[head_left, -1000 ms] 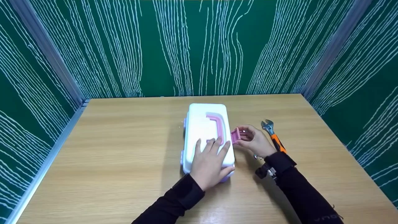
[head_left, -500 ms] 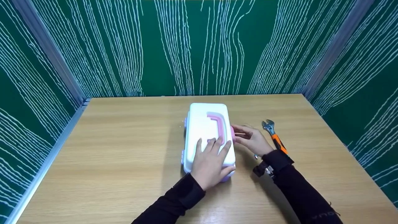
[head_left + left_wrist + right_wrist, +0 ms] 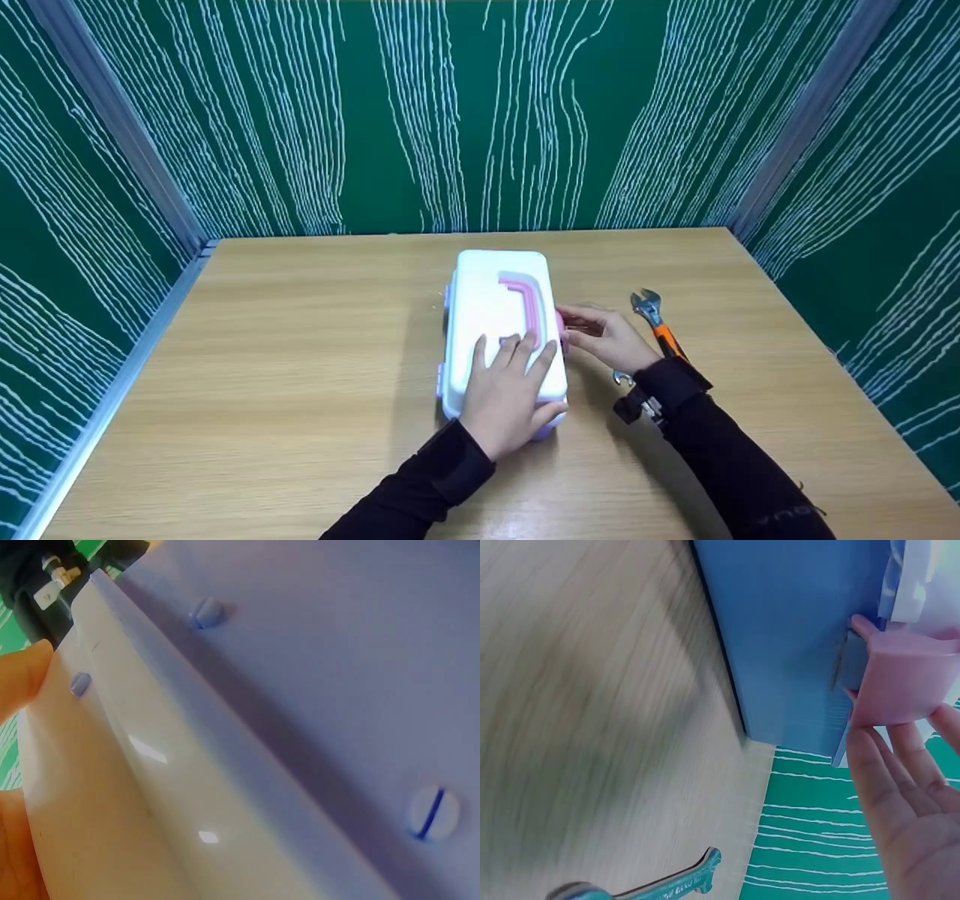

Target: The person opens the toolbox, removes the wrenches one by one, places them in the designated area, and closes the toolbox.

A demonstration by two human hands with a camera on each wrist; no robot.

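— One white box [image 3: 499, 330] with a pink handle [image 3: 525, 304] lies in the middle of the wooden surface [image 3: 300, 360], lid down. Where are the hands?

— The left hand [image 3: 510, 397] lies flat on the near end of the box, fingers straight and relaxed, thumb at the box's right edge. The right hand [image 3: 604, 337] is at the box's right side, its straight fingers [image 3: 889, 765] against the pink latch [image 3: 904, 679], gripping nothing.

— Anything else?

— An adjustable wrench [image 3: 656, 322] with an orange grip lies right of the box, just beyond the right hand. Green panels [image 3: 480, 112] stand behind the box.
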